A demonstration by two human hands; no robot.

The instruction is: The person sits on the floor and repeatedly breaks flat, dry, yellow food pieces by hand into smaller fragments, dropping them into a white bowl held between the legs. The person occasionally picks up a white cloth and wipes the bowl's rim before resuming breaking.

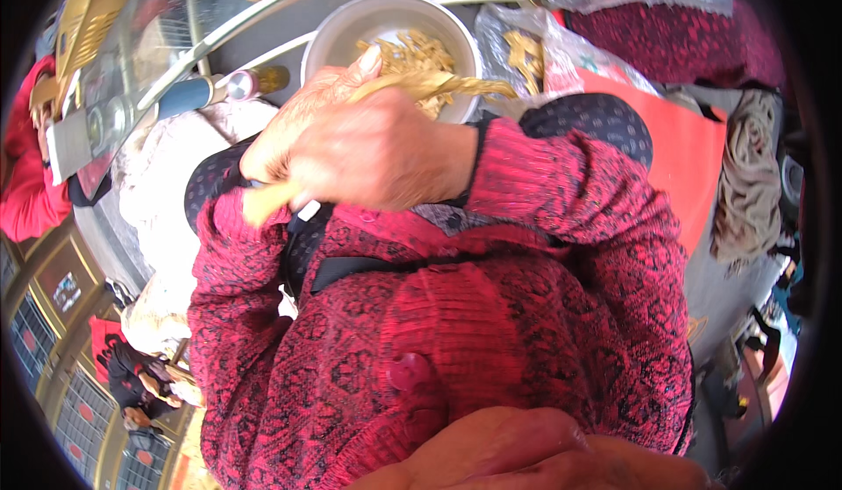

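In front of my chest my two hands are close together around a long, tan, fibrous dried strip. My right hand is closed in a fist over it, slightly blurred. Partly hidden behind it, my left hand also grips the strip, its thumb along the top. One end of the strip sticks out to the right; a pale tan end hangs by my left cuff. Just beyond the hands stands a whitish round basin with torn tan pieces inside.
A clear plastic bag with more tan strips lies right of the basin. Further right are an orange-red sheet and a crumpled brown cloth. A pale metal rail runs behind; jars stand at left. Other people are at far left.
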